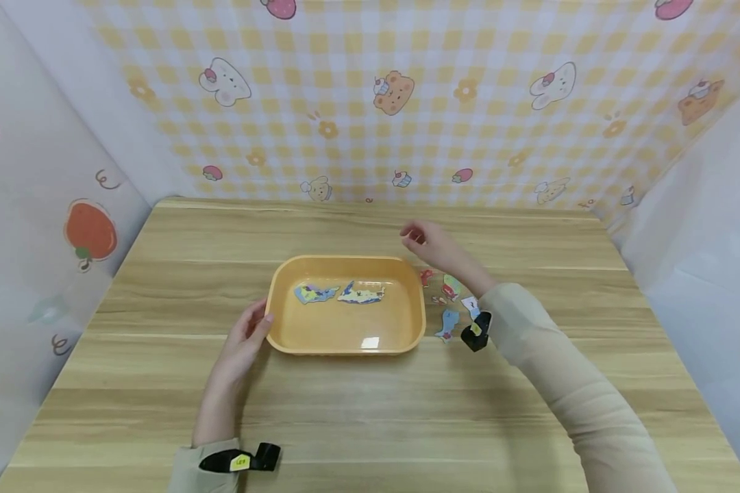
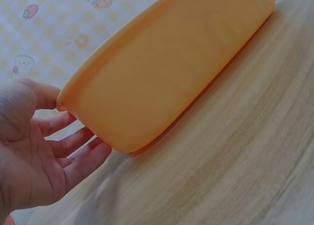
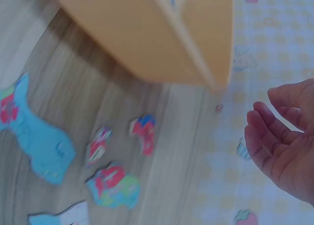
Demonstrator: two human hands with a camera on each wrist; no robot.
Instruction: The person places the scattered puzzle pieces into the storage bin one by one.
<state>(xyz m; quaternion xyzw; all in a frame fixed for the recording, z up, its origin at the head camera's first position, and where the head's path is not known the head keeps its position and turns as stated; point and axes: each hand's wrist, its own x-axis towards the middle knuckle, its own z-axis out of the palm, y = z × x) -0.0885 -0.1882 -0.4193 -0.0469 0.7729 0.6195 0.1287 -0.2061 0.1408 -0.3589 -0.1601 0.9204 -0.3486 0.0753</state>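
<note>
The left hand pinches the rim of the yellow tray, probably so that it stays steady on the counter; two flat pieces lie inside, to the right of this hand. The right hand holds nothing, its fingers loosely bent, and the loose pieces lie on its near side, seemingly placed beside the tray for easy reach.

The tray looks like smooth plastic, glossy enough inside to mirror light, more matt outside. The pieces resemble printed card. The bench shows wood grain under a smooth, faint sheen. The sleeves are wrinkled, matt cloth; the backdrop looks like matt fabric.
</note>
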